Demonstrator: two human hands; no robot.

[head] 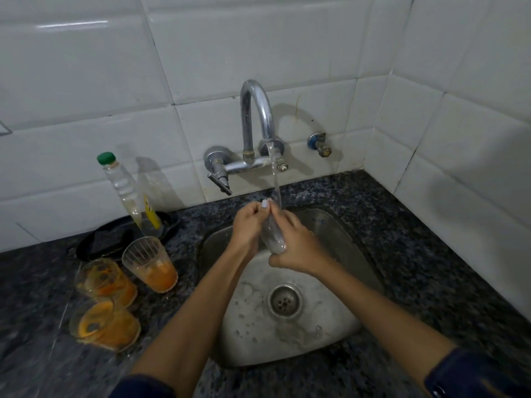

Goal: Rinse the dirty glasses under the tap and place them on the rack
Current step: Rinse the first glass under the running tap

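Looking down at the near edge first, I've got two dark blue sleeves (pixel 474 374) at the bottom and both forearms reaching out over the steel sink (pixel 339 320), which is set into a dark speckled counter (pixel 431 254). The drain (pixel 285 301) sits in the middle of the basin, under the arms.

Near left on the counter are three dirty glasses. The nearest glass (pixel 105 324) and the middle glass (pixel 105 282) are tipped over and smeared orange inside, touching each other. Just beyond them an upright glass (pixel 150 263) has orange liquid pooled in the bottom.

Further out, over the far half of the sink, both hands are wrapped on a clear glass (pixel 273 234), tilted with its base toward me. The left hand (pixel 248 226) has its fingers curled around the left side and rim end, and the right hand (pixel 296 244) clamps the base end from the right. Water (pixel 276 182) runs down onto the rim end.

Far left there's a black tray (pixel 115 239) with a green-capped bottle (pixel 126 191) standing on it, leaning a bit. On the tiled wall, the chrome tap (pixel 255 116) arcs over the sink, with a small blue valve (pixel 319 143) to its right.
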